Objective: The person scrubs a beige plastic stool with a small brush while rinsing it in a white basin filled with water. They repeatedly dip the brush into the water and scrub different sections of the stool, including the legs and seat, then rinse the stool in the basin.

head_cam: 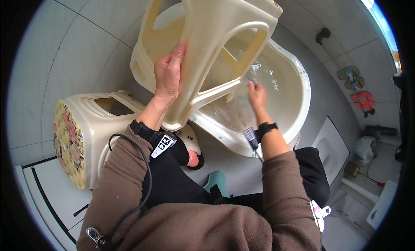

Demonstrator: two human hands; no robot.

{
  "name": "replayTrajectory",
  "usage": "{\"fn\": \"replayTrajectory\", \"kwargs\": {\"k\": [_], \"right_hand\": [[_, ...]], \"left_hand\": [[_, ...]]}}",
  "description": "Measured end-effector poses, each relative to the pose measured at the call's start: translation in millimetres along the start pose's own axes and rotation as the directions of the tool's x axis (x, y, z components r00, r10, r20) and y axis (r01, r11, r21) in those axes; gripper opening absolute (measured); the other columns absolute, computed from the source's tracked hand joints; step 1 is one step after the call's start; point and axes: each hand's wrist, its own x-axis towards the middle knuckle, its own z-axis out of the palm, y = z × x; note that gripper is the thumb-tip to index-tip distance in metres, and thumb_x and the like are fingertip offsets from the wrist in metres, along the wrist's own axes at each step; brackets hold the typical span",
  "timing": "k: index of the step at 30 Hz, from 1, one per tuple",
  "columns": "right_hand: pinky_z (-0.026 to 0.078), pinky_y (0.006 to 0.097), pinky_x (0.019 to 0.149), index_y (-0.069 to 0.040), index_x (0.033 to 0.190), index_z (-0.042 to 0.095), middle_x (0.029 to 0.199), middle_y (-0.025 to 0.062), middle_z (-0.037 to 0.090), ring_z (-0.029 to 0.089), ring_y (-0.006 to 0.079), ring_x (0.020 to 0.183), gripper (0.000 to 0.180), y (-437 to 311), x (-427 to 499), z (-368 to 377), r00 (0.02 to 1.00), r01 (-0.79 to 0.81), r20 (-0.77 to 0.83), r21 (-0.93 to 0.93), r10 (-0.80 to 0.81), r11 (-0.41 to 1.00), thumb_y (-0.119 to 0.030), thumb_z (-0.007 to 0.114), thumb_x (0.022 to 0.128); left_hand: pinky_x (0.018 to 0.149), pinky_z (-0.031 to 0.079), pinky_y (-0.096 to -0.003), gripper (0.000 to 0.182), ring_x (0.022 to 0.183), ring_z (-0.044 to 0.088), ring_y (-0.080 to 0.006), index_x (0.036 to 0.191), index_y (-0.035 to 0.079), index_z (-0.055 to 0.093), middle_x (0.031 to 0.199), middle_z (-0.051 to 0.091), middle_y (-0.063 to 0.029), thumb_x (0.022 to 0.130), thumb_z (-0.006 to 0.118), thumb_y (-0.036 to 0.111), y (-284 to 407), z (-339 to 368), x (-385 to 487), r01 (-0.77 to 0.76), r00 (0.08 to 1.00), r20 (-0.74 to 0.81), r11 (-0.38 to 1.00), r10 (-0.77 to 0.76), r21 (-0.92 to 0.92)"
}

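Note:
My left hand [169,71] grips a leg of a cream plastic stool [202,30], which is tilted over a large cream plastic tub [306,98] with water in it. The stool has big arched openings in its sides. To the right of its lower crossbar is my right hand [257,94], above the water, with fingers curled; a small dark thing shows at the fingertips, but I cannot tell what it is or whether the hand holds it. Both wrists wear black straps with small devices.
A second cream stool [94,121] with a floral seat lies on its side at the left. A white squat toilet [330,150] is set in the floor at the right. Slippers [363,101] hang on the tiled wall. A green stool [216,183] is partly visible below me.

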Motion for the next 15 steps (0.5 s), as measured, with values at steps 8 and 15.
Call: {"fn": "replayTrajectory", "kwargs": {"k": [8,15], "right_hand": [[0.050,0.0519,0.083,-0.002,0.119,0.056,0.111,0.0259,0.066,0.066,0.0444,0.095,0.034,151.0,30.5,26.4,0.938,-0.343,-0.010,-0.159,0.345,0.926,-0.027,0.055,0.097],[0.034,0.0233,0.046,-0.008,0.104,0.060,0.074,-0.0019,0.053,0.045,0.0056,0.058,0.025,25.9,-16.3,11.6,0.865,-0.501,0.493,0.844,0.089,0.192,-0.031,0.053,0.103]], "left_hand": [[0.055,0.036,-0.0238,0.061,0.062,0.045,-0.0056,0.062,0.006,0.060,0.062,0.052,0.0046,0.092,0.064,0.059,-8.6,8.3,3.3,-0.015,0.999,-0.037,0.996,0.018,0.086],[0.059,0.038,-0.0230,0.060,0.064,0.046,-0.0062,0.066,0.005,0.063,0.064,0.052,0.0045,0.092,0.064,0.059,-8.8,20.6,5.5,-0.053,0.995,-0.076,0.995,0.059,0.079]]}}
